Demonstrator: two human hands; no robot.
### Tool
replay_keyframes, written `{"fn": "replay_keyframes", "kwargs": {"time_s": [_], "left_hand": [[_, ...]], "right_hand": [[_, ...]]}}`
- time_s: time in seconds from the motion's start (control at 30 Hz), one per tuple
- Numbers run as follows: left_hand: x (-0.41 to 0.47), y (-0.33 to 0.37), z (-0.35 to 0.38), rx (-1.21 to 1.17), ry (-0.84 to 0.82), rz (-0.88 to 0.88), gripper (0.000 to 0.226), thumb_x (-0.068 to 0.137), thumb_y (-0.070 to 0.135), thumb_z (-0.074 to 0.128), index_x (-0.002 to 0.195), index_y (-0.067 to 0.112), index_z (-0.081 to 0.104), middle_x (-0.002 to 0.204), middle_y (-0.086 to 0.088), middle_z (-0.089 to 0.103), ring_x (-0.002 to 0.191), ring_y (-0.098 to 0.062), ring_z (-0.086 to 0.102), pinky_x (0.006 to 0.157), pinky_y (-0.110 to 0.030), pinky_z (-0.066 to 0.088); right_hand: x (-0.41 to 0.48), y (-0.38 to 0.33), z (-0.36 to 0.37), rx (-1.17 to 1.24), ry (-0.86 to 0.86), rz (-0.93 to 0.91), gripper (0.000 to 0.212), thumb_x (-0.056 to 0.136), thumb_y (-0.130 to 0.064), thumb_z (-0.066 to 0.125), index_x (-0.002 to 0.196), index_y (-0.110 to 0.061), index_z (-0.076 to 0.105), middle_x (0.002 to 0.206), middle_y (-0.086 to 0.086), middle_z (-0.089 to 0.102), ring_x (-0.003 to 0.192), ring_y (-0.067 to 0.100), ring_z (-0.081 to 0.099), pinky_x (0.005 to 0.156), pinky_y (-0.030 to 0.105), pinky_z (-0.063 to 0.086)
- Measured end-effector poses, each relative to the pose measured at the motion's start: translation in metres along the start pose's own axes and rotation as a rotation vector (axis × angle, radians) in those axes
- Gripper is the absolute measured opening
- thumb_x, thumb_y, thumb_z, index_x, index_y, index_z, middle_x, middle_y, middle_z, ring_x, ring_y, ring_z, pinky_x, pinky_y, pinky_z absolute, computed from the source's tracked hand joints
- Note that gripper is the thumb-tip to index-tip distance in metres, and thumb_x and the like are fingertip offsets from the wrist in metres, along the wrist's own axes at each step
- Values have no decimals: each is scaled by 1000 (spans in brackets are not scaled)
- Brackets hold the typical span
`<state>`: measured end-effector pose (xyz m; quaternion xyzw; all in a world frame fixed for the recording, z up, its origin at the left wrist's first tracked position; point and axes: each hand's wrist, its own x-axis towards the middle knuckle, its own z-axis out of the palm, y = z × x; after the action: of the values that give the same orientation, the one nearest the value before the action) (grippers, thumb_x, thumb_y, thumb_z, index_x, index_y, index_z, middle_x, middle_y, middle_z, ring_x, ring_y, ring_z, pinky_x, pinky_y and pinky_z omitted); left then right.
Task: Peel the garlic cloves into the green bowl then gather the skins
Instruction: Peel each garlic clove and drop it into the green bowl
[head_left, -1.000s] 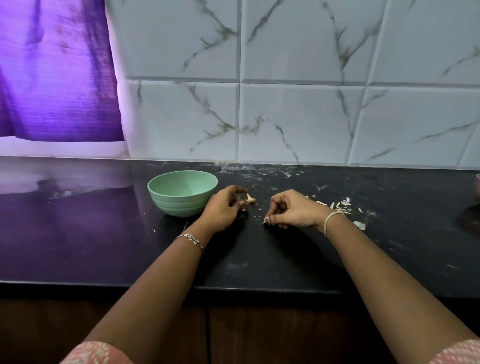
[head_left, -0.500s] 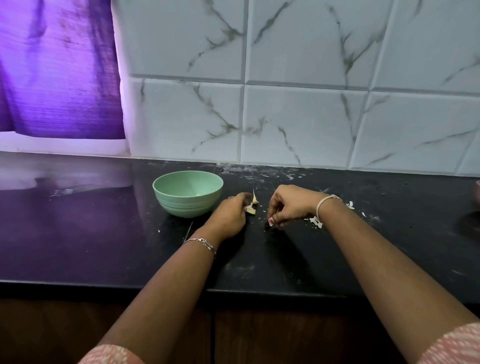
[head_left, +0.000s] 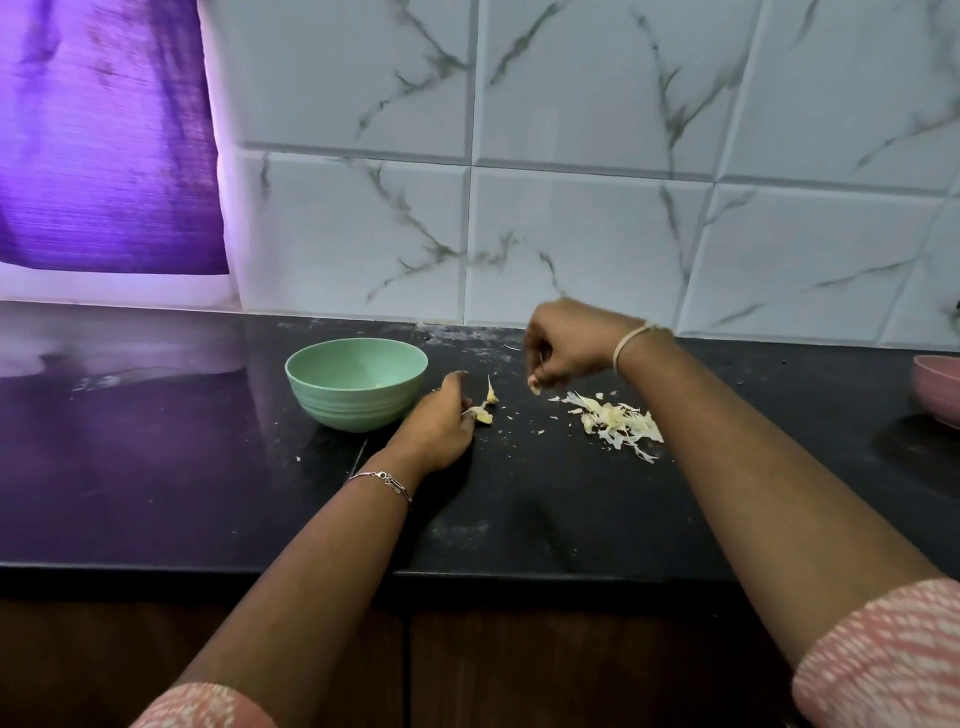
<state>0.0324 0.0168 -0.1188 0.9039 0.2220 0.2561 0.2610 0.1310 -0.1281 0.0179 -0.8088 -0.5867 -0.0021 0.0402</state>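
One garlic clove (head_left: 484, 414) pinched by left hand (head_left: 439, 426) fingers, tip pointing away, right hand (head_left: 566, 348) fingers curled, hold unclear

text: none was legible | labels, brands, numbers, signs: none could be read on any surface in view

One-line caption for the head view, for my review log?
Left hand pinches a garlic clove beside the green bowl; right hand hovers, fingers curled, near the pile of skins.
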Motion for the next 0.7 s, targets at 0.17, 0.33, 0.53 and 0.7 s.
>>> {"fn": "replay_keyframes", "kwargs": {"time_s": [0.17,0.33,0.53,0.7], "left_hand": [[0,0,0,-2,-3,-3,58,96,12,50,147,10,24,127,-9,60,119,-25,54,102,-36,41],[-2,0,1,9,14,9,57,95,11,50,146,7,25,127,-11,60,119,-28,54,101,-35,41],[-2,1,0,4,20,26,56,94,10,49,146,9,29,127,-13,59,119,-27,55,103,-39,42],[-4,5,0,3,27,96,57,89,9,53,143,9,35,135,-15,53,126,-25,50,105,-36,40]], "right_hand": [[-3,-16,-28,-148,250,-32,3,80,-11,77,82,-13,74,66,-6,63,64,9,61,58,20,42],[3,-15,64,-210,-50,13,18,79,-11,75,75,-18,58,98,9,68,91,27,65,73,30,49],[13,1,22,-184,121,25,20,82,-7,72,71,-19,61,92,6,72,88,22,66,74,29,50],[8,6,61,-122,-93,45,20,82,-2,65,69,-15,61,68,1,63,68,21,63,67,28,53]]}}
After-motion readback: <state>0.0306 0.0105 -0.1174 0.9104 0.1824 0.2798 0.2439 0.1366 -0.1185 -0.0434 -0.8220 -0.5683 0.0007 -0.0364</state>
